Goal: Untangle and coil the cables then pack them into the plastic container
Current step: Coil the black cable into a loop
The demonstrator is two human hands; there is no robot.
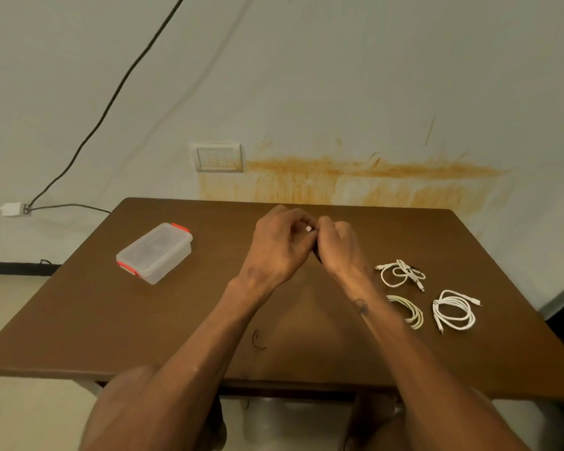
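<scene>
Both grips, left hand [279,245] and right hand [337,247], pinched on a mostly hidden dark cable [316,255].

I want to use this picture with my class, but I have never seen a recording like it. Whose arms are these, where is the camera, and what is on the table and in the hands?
There is no machine here. A person wears a camera on the head, so you look down their own arms. The left hand and right hand meet above the brown wooden table, pinching a dark cable with a small white tip. On the left stands a clear plastic container with red clips, its lid on. On the right lie three white cable bundles: a loose one, a coil partly behind the right forearm and a rounder coil.
</scene>
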